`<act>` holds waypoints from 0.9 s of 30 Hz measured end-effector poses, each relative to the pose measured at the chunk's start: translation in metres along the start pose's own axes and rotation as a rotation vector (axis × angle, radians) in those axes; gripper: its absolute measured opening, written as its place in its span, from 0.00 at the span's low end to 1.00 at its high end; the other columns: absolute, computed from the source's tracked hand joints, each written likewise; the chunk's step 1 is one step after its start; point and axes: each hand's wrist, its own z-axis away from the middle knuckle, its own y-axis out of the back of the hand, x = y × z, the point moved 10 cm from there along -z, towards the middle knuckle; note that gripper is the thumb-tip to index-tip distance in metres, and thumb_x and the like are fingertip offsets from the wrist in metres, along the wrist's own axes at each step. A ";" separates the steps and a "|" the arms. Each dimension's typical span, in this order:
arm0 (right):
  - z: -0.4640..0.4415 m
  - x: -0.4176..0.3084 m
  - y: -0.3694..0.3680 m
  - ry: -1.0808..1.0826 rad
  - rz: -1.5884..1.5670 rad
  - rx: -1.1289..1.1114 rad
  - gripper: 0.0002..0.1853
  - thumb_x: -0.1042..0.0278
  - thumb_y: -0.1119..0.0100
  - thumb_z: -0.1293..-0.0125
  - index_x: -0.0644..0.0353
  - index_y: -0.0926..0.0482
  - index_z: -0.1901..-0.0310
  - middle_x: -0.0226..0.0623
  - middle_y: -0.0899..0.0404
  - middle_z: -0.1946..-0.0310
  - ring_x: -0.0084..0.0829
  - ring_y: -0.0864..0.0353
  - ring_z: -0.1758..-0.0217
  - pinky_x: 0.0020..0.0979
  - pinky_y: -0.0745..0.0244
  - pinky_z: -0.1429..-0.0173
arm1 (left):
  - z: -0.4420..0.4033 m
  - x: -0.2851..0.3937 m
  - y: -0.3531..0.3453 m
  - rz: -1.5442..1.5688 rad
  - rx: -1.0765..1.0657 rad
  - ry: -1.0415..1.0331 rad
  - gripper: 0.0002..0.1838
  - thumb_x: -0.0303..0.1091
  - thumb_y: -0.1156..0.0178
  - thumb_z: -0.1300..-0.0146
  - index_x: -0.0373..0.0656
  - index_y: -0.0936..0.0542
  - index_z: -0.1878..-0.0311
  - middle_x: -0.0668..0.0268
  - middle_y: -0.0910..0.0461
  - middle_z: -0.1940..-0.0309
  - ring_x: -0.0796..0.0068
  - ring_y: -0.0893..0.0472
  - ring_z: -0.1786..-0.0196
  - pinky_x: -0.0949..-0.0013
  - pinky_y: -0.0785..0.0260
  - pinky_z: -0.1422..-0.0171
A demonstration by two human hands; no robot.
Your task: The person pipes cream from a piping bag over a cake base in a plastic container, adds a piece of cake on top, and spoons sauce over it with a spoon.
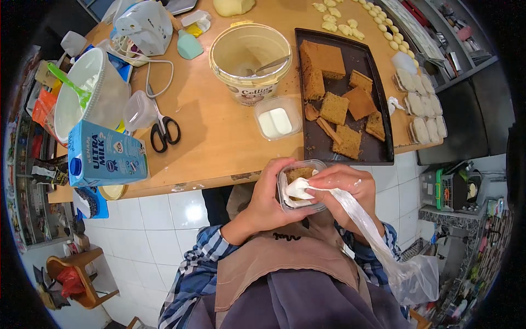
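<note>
The wooden tabletop (203, 120) spreads out in front of both hands. Directly ahead of the right hand lies a dark baking tray (318, 151), carrying brown cake pieces (335, 108) cut to various sizes. A white mixing bowl (112, 104) stands far off to the left of the left hand, with a green spatula (68, 85) leaning in it. Straight ahead of the left hand is a cream-coloured tub (249, 93) with a spoon inside, and well out to that hand's left, nearer than the bowl, stands a blue milk carton (109, 156).

The piping bag (375, 238) trails from the right hand (345, 192), down and outward past the sleeve; the fingers are closed around its narrow, white-filled end. The left hand (263, 197) is curved around the side of a small clear cup (300, 164), held just off the table's near edge, with the bag's tip at its opening. Scissors (164, 137) lie ahead and to the left of the left hand. Smallest is the brown cake (298, 174) inside the cup, between the hands, with white cream (290, 202) beside it.
</note>
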 end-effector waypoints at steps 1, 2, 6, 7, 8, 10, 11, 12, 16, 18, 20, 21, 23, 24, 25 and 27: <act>0.000 -0.002 0.000 0.016 0.007 -0.007 0.09 0.81 0.34 0.51 0.61 0.17 0.66 0.41 0.19 0.71 0.33 0.18 0.68 0.27 0.24 0.63 | 0.000 0.000 0.000 0.000 0.003 0.002 0.52 0.33 0.21 0.67 0.41 0.43 0.38 0.58 0.35 0.45 0.66 0.30 0.42 0.64 0.36 0.38; 0.000 -0.003 -0.001 0.033 0.014 -0.014 0.09 0.81 0.34 0.51 0.60 0.17 0.66 0.41 0.19 0.71 0.33 0.17 0.68 0.27 0.24 0.64 | 0.000 -0.001 0.000 0.000 0.005 0.003 0.52 0.34 0.21 0.67 0.41 0.43 0.38 0.59 0.35 0.45 0.66 0.30 0.42 0.64 0.36 0.38; 0.003 -0.004 -0.002 0.039 0.032 -0.050 0.10 0.81 0.34 0.52 0.59 0.17 0.67 0.40 0.19 0.71 0.34 0.17 0.69 0.28 0.23 0.64 | 0.001 -0.005 -0.001 0.046 0.015 0.029 0.52 0.34 0.21 0.66 0.41 0.43 0.38 0.59 0.35 0.45 0.66 0.30 0.42 0.63 0.36 0.38; 0.003 -0.003 -0.003 0.020 0.024 -0.059 0.09 0.82 0.34 0.52 0.61 0.17 0.67 0.41 0.19 0.71 0.32 0.18 0.69 0.27 0.24 0.64 | 0.000 -0.001 0.001 0.025 0.039 0.000 0.50 0.35 0.21 0.66 0.40 0.41 0.39 0.58 0.33 0.48 0.65 0.29 0.45 0.64 0.35 0.41; 0.003 -0.004 -0.002 0.002 0.017 -0.067 0.08 0.82 0.34 0.53 0.62 0.16 0.68 0.41 0.19 0.72 0.31 0.18 0.69 0.26 0.25 0.64 | -0.002 0.004 0.003 0.005 0.062 -0.030 0.49 0.36 0.21 0.65 0.40 0.40 0.40 0.57 0.32 0.50 0.64 0.27 0.48 0.65 0.34 0.44; 0.003 -0.006 -0.002 -0.010 0.015 -0.078 0.08 0.83 0.34 0.53 0.64 0.16 0.69 0.42 0.19 0.72 0.29 0.18 0.69 0.24 0.26 0.63 | -0.004 0.011 0.004 -0.020 0.084 -0.074 0.47 0.36 0.21 0.65 0.39 0.39 0.41 0.57 0.30 0.52 0.63 0.25 0.51 0.66 0.33 0.47; 0.003 -0.007 -0.002 -0.002 0.020 -0.081 0.08 0.83 0.35 0.52 0.64 0.16 0.69 0.42 0.19 0.72 0.28 0.18 0.69 0.24 0.26 0.63 | -0.005 0.013 0.004 -0.025 0.082 -0.089 0.47 0.36 0.21 0.65 0.39 0.39 0.41 0.57 0.30 0.52 0.63 0.25 0.51 0.66 0.33 0.47; 0.003 -0.008 -0.002 0.005 0.024 -0.083 0.07 0.83 0.35 0.52 0.64 0.16 0.69 0.42 0.19 0.72 0.28 0.18 0.69 0.24 0.26 0.64 | -0.005 0.014 0.004 -0.031 0.081 -0.103 0.48 0.36 0.21 0.65 0.39 0.39 0.41 0.57 0.30 0.52 0.63 0.25 0.51 0.66 0.33 0.47; 0.003 -0.008 0.003 -0.014 0.031 -0.065 0.08 0.84 0.36 0.52 0.65 0.17 0.69 0.43 0.19 0.73 0.28 0.19 0.70 0.24 0.25 0.66 | 0.000 -0.001 -0.002 0.042 0.023 -0.012 0.51 0.31 0.21 0.65 0.41 0.43 0.38 0.59 0.34 0.47 0.66 0.28 0.44 0.64 0.34 0.40; 0.004 -0.007 0.004 -0.022 0.024 -0.067 0.08 0.85 0.36 0.52 0.66 0.17 0.69 0.43 0.19 0.73 0.28 0.19 0.71 0.24 0.25 0.68 | 0.000 -0.001 -0.001 0.063 0.027 -0.021 0.51 0.31 0.21 0.65 0.41 0.43 0.39 0.59 0.34 0.47 0.66 0.28 0.44 0.64 0.33 0.41; 0.005 -0.003 0.007 -0.058 -0.004 -0.050 0.08 0.85 0.36 0.53 0.67 0.17 0.69 0.43 0.19 0.73 0.27 0.19 0.72 0.23 0.25 0.69 | 0.000 -0.001 -0.001 0.036 0.027 -0.035 0.50 0.31 0.21 0.65 0.41 0.43 0.39 0.59 0.34 0.47 0.66 0.28 0.44 0.65 0.33 0.41; 0.006 -0.002 0.008 -0.076 -0.019 -0.041 0.08 0.85 0.36 0.53 0.67 0.17 0.69 0.43 0.19 0.73 0.27 0.19 0.72 0.23 0.26 0.69 | 0.000 0.000 0.000 0.023 0.028 -0.041 0.50 0.32 0.21 0.65 0.41 0.43 0.39 0.59 0.34 0.48 0.66 0.28 0.44 0.65 0.33 0.41; 0.008 -0.001 0.008 -0.087 -0.037 -0.045 0.09 0.84 0.36 0.52 0.63 0.17 0.67 0.41 0.19 0.72 0.29 0.18 0.71 0.25 0.25 0.67 | -0.001 0.003 0.001 0.001 0.026 -0.040 0.50 0.33 0.21 0.65 0.41 0.42 0.39 0.59 0.33 0.48 0.66 0.28 0.45 0.65 0.33 0.41; 0.008 0.000 0.008 -0.093 -0.045 -0.046 0.10 0.83 0.36 0.51 0.61 0.16 0.66 0.40 0.19 0.71 0.31 0.18 0.70 0.26 0.25 0.65 | -0.002 0.005 0.001 -0.010 0.025 -0.040 0.50 0.34 0.21 0.65 0.41 0.42 0.39 0.59 0.33 0.48 0.66 0.28 0.45 0.65 0.33 0.41; 0.007 -0.003 0.009 -0.063 -0.027 -0.039 0.10 0.83 0.36 0.51 0.61 0.16 0.66 0.40 0.19 0.71 0.31 0.18 0.70 0.26 0.25 0.66 | -0.002 0.006 0.001 -0.029 0.027 -0.043 0.49 0.34 0.21 0.65 0.40 0.41 0.40 0.59 0.33 0.48 0.66 0.28 0.45 0.65 0.33 0.42; 0.004 -0.009 0.007 -0.002 0.011 -0.024 0.10 0.84 0.36 0.51 0.60 0.17 0.66 0.41 0.19 0.71 0.31 0.18 0.69 0.26 0.25 0.66 | -0.002 0.008 0.002 -0.067 0.030 -0.050 0.48 0.35 0.21 0.64 0.40 0.41 0.40 0.58 0.33 0.48 0.66 0.27 0.46 0.65 0.34 0.42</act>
